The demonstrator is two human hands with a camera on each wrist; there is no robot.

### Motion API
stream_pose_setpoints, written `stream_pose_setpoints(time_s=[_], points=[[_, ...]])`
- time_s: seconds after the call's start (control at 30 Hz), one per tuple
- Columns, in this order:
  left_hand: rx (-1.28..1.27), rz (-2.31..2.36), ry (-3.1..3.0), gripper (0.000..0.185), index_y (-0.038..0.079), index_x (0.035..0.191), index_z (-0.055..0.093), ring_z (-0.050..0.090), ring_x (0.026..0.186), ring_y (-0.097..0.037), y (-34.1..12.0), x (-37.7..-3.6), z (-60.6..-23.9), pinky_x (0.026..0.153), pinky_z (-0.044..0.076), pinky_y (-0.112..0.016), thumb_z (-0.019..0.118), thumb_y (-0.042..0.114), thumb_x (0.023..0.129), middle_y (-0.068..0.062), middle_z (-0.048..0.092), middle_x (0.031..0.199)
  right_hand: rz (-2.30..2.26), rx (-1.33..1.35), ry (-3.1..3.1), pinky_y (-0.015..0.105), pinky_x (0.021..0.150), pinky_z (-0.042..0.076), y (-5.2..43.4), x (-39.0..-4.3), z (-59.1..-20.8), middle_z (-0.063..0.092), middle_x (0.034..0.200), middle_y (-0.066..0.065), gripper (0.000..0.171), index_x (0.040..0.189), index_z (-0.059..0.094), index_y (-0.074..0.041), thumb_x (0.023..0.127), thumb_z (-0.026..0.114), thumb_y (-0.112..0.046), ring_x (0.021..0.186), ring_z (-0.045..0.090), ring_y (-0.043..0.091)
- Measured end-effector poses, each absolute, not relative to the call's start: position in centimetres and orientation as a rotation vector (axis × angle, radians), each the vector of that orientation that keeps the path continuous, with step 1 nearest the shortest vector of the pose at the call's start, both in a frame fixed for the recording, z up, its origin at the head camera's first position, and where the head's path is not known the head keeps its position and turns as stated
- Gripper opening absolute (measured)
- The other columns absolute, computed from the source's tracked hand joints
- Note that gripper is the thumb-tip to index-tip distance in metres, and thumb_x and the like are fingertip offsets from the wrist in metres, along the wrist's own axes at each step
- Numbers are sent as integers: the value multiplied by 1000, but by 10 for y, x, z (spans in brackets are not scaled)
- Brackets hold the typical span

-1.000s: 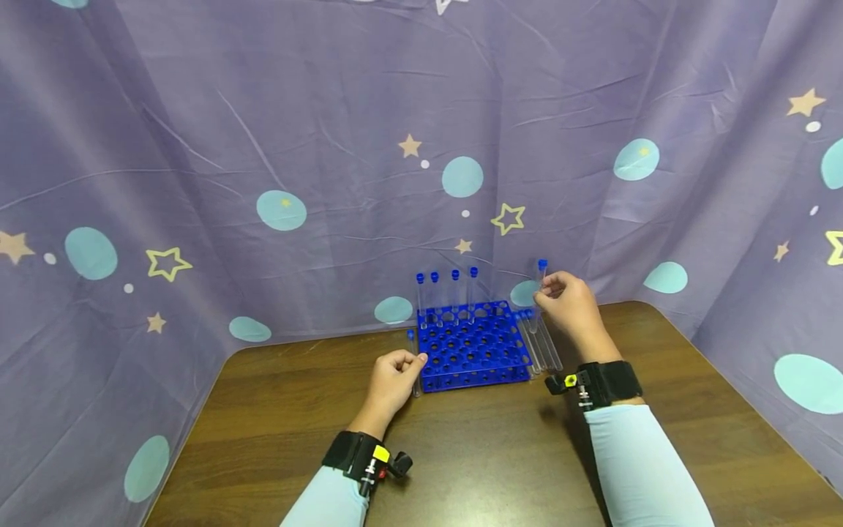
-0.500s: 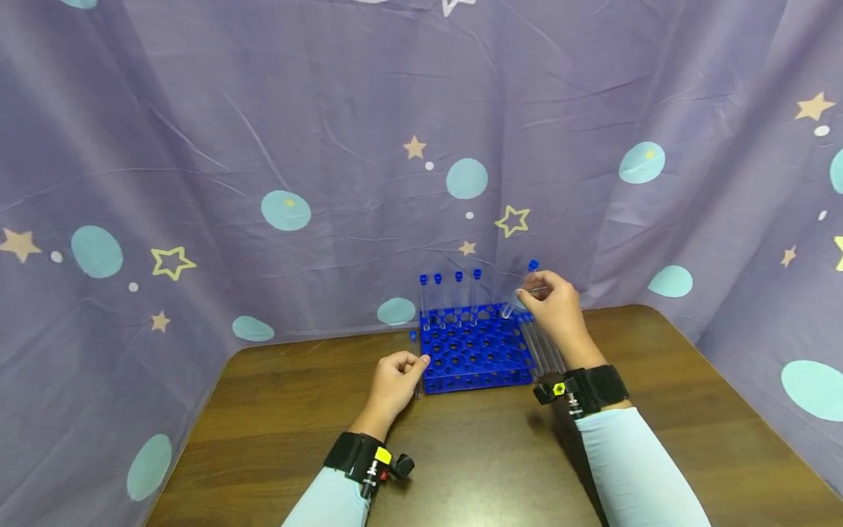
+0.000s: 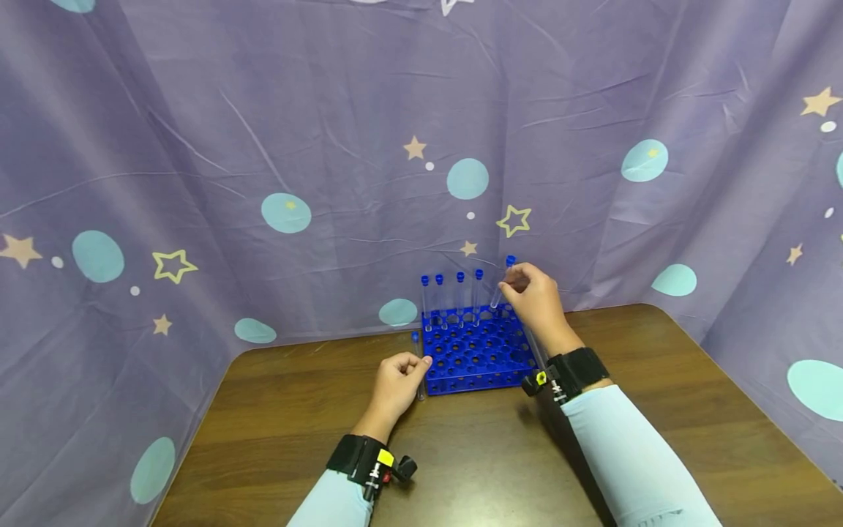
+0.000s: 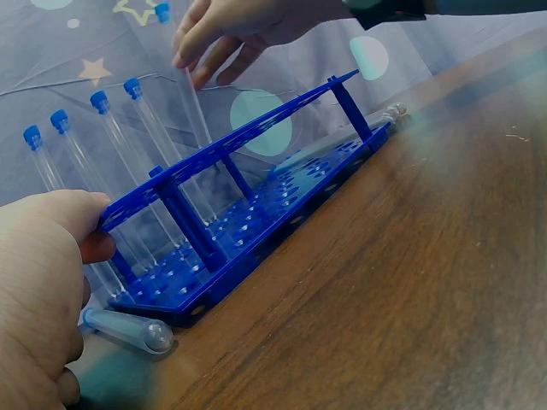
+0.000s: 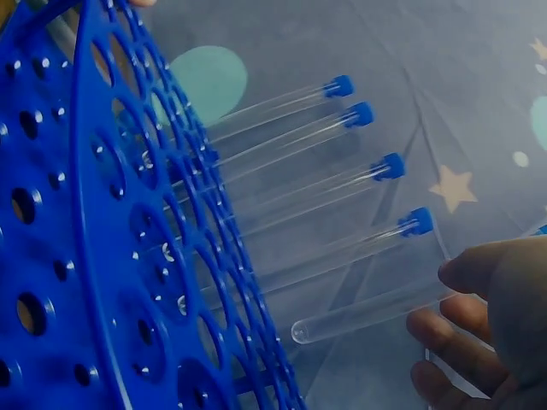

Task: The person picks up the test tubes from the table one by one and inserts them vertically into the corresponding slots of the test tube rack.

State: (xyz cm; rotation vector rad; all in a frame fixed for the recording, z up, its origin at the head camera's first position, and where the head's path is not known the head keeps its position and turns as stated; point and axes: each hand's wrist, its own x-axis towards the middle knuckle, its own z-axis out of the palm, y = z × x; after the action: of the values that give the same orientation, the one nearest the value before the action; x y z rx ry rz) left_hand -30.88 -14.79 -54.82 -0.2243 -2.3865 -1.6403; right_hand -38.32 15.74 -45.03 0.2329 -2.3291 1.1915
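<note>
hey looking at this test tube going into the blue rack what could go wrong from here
1. The tube in the right hand is tilted, its tip still outside the rack; it could miss the hole.
2. It sits close to four standing tubes and could knock them.
3. The left hand only steadies one corner, so the rack might shift.

Just a brown wooden tabletop (image 3: 658, 410), plus a purple star-and-dot curtain (image 3: 263, 132) hanging round its far and side edges.
</note>
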Motion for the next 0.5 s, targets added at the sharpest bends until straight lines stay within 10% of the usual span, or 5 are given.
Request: stream_pose_setpoints(time_s=[0.5], points=[[-215, -1655, -2386, 34, 8, 78, 78, 51, 57, -7, -147, -309, -550, 62, 44, -26, 85, 29, 104, 11, 52, 60, 1075, 181, -2498, 51, 91, 66, 147, -401, -466, 82, 112, 19, 24, 123, 75, 0, 104, 82, -12, 102, 82, 36]])
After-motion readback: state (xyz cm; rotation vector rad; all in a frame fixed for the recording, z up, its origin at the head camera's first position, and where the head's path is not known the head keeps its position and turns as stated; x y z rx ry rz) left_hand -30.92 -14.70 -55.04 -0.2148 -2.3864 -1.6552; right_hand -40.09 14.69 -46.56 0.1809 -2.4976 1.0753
